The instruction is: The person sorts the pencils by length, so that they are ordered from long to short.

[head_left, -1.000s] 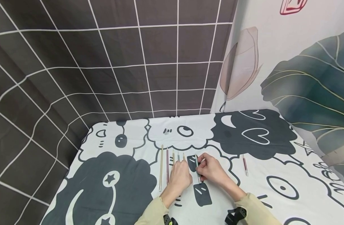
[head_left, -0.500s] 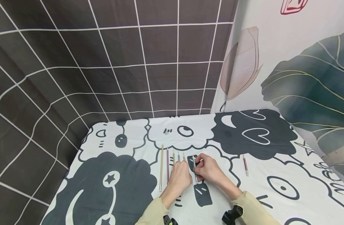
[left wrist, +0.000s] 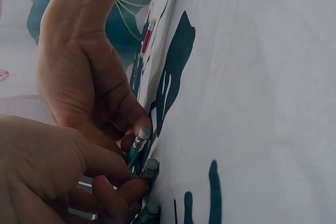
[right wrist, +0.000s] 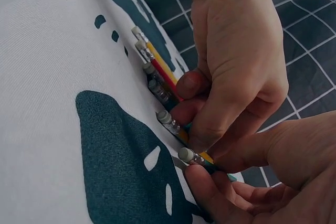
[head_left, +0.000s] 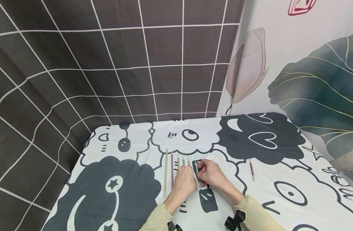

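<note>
My right hand [head_left: 212, 175] pinches a green pencil [right wrist: 203, 162], its white eraser end toward me, just right of my left hand [head_left: 185, 182]. In the right wrist view, the left hand's curled thumb and fingers grip a yellow pencil [right wrist: 181, 134] beside the green one. Pencil tips [head_left: 183, 160] stick out beyond the left hand, whose knuckles hide most of their shafts. Left of that hand, a long yellow pencil [head_left: 165, 175] and a red pencil [head_left: 172, 168] lie side by side, pointing away from me. The pencils form a row, erasers at the near end.
Another red pencil [head_left: 252, 170] lies alone to the right on the cartoon-print tablecloth [head_left: 231, 205]. A dark checked curtain [head_left: 164, 80] hangs behind the table, and a leaf-print cloth [head_left: 317, 83] at its right.
My right hand has moved left with the green pencil, bringing it closer to the row by the left hand. The left hand has stayed in place.
</note>
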Motion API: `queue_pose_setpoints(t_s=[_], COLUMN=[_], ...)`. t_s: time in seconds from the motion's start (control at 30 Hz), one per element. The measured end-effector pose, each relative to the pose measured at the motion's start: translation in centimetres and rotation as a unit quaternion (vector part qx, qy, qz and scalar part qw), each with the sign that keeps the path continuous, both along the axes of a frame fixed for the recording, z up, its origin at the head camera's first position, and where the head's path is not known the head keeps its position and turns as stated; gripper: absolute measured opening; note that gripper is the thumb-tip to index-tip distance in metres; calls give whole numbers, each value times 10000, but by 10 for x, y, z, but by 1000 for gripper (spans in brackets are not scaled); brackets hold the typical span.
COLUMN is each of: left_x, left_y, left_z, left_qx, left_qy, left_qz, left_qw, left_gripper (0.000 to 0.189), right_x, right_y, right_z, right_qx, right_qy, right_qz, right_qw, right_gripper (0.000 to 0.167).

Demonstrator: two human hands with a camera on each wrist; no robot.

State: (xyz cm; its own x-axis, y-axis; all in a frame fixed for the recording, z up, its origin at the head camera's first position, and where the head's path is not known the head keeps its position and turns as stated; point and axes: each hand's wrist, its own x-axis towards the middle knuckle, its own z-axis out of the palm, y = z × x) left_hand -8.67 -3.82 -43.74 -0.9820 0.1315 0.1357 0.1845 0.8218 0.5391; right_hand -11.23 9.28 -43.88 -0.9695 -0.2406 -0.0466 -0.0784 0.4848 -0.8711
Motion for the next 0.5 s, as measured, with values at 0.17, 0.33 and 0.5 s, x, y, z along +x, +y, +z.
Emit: queue_pose_setpoints(t_s=[0.17,0.33,0.5], left_x=[1,1,0], left_y=[0,0,0], left_z=[0,1,1], left_qx=[-100,-172,-177], left_qy=[63,82,71], left_qz=[15,14,20], left_qw=[9999,9998,9998], left_gripper=[11,9,10], right_x=[0,-1,-2], right_y=[-1,-2,-3], right_z=[0,-1,-2], right_qx=[74,260,421], right_qy=[-14,147,303], right_qz=[-7,21,28], right_qw=[10000,9996,9986], right_gripper=[18,14,12])
